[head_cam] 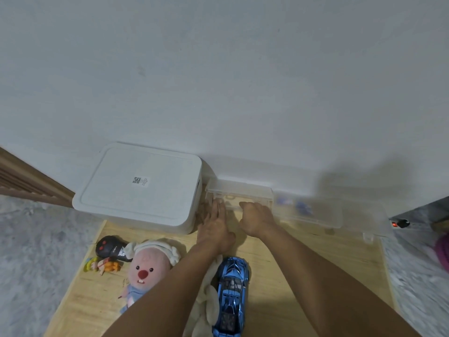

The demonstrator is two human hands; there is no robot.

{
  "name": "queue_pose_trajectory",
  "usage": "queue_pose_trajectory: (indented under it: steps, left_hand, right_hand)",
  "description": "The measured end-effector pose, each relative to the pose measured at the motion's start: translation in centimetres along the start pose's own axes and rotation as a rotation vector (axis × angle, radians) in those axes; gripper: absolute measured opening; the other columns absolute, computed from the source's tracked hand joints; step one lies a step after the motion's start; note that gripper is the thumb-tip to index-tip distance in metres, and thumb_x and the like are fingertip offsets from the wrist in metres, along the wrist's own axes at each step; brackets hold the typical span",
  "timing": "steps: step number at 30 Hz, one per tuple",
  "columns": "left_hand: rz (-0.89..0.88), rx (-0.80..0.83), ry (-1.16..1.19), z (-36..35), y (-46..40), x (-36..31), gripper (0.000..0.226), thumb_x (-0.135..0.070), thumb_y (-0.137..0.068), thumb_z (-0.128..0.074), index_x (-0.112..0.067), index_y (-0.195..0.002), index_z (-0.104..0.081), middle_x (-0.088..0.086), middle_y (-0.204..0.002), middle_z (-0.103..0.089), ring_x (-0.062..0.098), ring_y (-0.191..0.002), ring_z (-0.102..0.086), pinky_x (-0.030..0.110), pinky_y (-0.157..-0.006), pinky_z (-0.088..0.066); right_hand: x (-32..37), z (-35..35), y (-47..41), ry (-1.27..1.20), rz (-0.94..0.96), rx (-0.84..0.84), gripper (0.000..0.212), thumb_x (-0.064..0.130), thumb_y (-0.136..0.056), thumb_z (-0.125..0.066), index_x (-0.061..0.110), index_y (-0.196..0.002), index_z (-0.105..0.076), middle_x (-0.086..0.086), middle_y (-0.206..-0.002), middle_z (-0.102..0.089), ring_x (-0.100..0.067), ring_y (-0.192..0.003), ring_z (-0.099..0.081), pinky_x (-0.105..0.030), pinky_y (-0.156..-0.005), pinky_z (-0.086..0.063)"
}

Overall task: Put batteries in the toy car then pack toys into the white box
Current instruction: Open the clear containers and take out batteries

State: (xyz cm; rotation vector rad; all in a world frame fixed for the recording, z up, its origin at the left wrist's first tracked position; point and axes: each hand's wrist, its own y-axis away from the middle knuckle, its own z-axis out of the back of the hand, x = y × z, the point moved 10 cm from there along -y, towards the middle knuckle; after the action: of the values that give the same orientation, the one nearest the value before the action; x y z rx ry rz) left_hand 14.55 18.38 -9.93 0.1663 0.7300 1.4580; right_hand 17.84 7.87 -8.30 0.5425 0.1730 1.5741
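Lying near the wrists — toy car (pixel 232 295) — behind both hands' grip.

Both hands reach forward over a wooden board (pixel 279 276): the left hand (pixel 215 229) lies beside the right hand (pixel 257 221), both at the front of a small clear case (pixel 239 194) against the wall. A lidded box (pixel 138 188) sits just left of the left hand. Nearer the person, a toy car (pixel 232 295) lies between the forearms, with a plush toy (pixel 148 268), a remote controller (pixel 110 248) and a small figurine (pixel 102 265) further left.
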Motion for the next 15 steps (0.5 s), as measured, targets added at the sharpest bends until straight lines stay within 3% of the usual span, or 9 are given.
queue_pose_trajectory:
  steps: [4,9,15]
  left_hand:
    - [-0.010,0.009,-0.048,-0.2,-0.4,0.4,0.095,-0.028,-0.091,-0.055,-0.017,-0.153,0.017,-0.002,-0.158,0.027,0.026,-0.150,0.003,0.043,-0.120,-0.018]
    - [-0.005,-0.004,-0.085,-0.2,-0.4,0.3,0.098,-0.030,-0.090,-0.056,-0.014,-0.152,0.018,0.002,-0.158,0.029,0.024,-0.145,0.027,0.043,-0.119,0.003]
    - [-0.005,0.008,-0.076,-0.1,-0.4,0.4,0.100,-0.028,-0.089,-0.058,-0.015,-0.152,0.019,0.000,-0.158,0.029,0.023,-0.144,0.028,0.046,-0.118,0.004]
  right_hand:
    - [-0.2,-0.5,-0.7,0.085,0.015,0.079,0.035,0.015,-0.086,-0.052,0.008,-0.120,-0.057,-0.015,-0.124,-0.054,-0.035,-0.115,-0.052,-0.041,-0.095,-0.046]
    - [-0.4,-0.4,-1.2,0.042,0.017,0.117,0.032,0.009,-0.087,-0.051,0.006,-0.119,-0.054,-0.015,-0.120,-0.055,-0.034,-0.113,-0.052,-0.040,-0.091,-0.047]
    - [-1.2,1.5,-0.6,-0.090,0.025,-0.106,0.021,0.010,-0.093,-0.052,0.017,-0.108,-0.064,-0.011,-0.101,-0.066,-0.031,-0.093,-0.062,-0.037,-0.075,-0.051]
